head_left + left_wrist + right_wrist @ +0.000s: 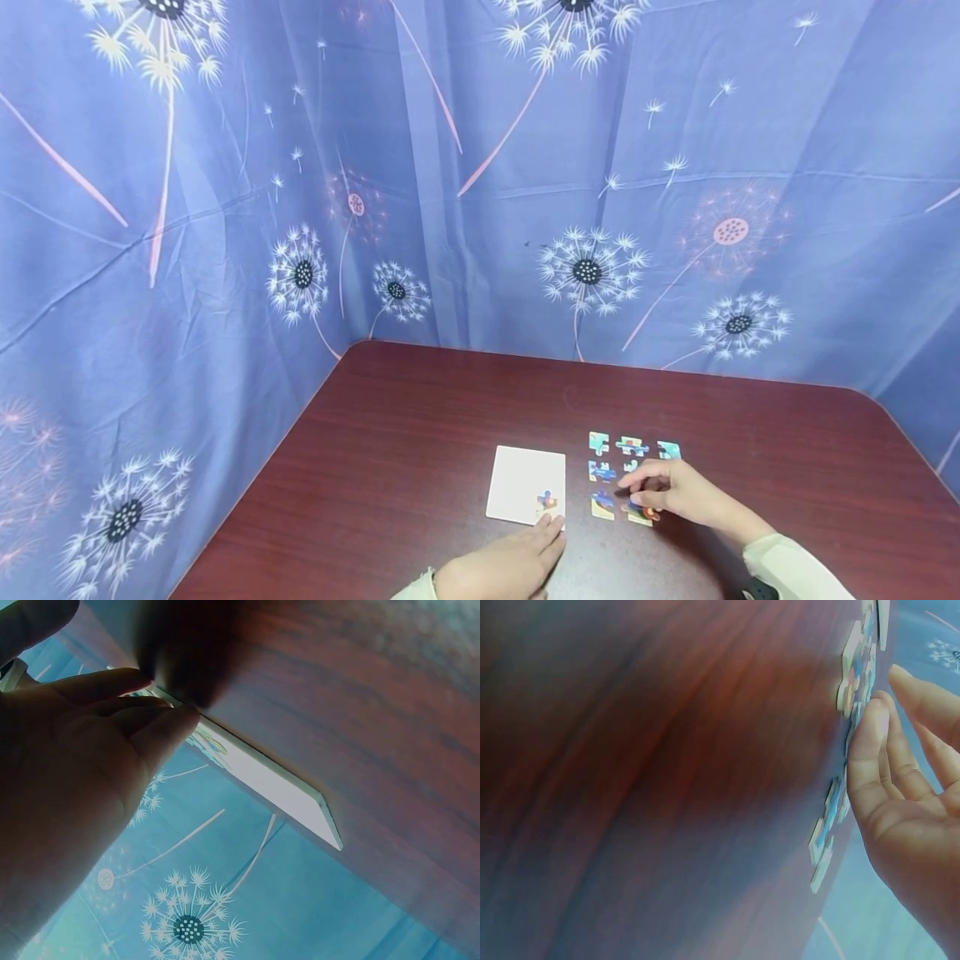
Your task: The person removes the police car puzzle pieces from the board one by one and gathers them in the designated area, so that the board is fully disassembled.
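Note:
A white square puzzle board (521,479) lies flat on the table, with one jigsaw piece (547,501) at its near right corner. My left hand (506,562) rests at the board's near edge, fingers extended, the fingertips close to that piece. In the left wrist view, the fingers of my left hand (82,772) lie along the rim of the board (277,787). Over the loose pieces hovers my right hand (690,496), its fingers loosely bent and thumb apart. Below its fingertips is a piece with a red patch (641,514). Nothing shows between the fingers of the right hand (911,802).
Several loose jigsaw pieces lie in rough rows right of the board, among them a corner piece (598,442), a blue piece (602,472) and a yellow-edged piece (602,505). The dark red wooden table (420,417) meets a blue dandelion-print curtain (480,250) behind and at left.

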The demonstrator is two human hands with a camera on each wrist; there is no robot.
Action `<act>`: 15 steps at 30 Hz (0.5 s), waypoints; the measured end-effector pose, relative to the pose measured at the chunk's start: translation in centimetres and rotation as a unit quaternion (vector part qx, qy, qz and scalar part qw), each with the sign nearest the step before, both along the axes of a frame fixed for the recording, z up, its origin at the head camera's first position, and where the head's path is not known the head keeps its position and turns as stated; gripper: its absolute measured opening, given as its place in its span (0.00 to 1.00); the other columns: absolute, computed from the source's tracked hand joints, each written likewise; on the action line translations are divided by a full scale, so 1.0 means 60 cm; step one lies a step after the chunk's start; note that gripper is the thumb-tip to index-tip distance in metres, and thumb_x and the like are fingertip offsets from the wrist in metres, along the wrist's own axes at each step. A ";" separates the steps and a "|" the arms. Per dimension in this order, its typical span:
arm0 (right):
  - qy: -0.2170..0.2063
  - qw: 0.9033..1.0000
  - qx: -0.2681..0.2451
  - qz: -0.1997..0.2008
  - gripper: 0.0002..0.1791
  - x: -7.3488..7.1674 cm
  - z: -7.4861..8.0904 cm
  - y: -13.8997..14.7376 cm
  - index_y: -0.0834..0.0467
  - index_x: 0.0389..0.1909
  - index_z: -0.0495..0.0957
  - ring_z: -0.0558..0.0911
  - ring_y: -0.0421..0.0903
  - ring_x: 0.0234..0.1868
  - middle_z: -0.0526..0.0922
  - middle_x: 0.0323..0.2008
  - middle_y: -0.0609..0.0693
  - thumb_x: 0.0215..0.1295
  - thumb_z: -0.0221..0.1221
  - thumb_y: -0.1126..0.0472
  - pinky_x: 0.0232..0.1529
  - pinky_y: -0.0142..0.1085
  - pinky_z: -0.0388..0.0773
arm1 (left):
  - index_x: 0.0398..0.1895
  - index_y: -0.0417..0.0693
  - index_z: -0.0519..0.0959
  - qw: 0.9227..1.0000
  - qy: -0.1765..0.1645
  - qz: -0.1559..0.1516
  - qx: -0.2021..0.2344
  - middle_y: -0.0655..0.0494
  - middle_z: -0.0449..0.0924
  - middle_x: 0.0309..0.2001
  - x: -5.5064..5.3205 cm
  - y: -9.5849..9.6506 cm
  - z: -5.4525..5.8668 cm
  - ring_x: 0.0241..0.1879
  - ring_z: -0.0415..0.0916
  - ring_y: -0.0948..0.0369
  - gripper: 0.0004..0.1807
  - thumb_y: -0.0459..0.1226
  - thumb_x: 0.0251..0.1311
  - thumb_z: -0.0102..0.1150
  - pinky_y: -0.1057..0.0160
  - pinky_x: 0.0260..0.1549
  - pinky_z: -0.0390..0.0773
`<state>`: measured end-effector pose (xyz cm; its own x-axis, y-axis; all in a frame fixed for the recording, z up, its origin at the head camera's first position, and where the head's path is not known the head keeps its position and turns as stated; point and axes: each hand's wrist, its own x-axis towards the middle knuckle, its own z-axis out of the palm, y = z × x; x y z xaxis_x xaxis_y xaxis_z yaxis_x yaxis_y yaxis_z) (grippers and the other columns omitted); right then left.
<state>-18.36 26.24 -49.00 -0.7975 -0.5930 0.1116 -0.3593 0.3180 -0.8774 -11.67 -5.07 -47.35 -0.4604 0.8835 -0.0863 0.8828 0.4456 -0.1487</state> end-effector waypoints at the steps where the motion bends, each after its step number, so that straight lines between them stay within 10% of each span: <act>1: 0.002 1.000 0.004 -0.003 0.12 0.000 0.001 -0.003 0.69 0.45 0.80 0.77 0.38 0.22 0.83 0.34 0.59 0.63 0.60 0.67 0.18 0.35 0.75 | 0.66 0.40 0.67 1.000 0.001 0.000 -0.001 0.46 0.63 0.69 0.000 0.000 0.000 0.70 0.57 0.56 0.32 0.47 0.62 0.55 0.69 0.64 0.60; 15: 0.039 0.999 0.004 -0.009 0.10 -0.013 0.004 -0.044 0.68 0.44 0.81 0.78 0.37 0.25 0.84 0.33 0.57 0.63 0.60 0.67 0.21 0.34 0.77 | 0.70 0.39 0.63 0.999 -0.029 0.012 0.015 0.45 0.58 0.71 -0.010 -0.015 0.008 0.72 0.53 0.56 0.34 0.47 0.64 0.53 0.66 0.66 0.58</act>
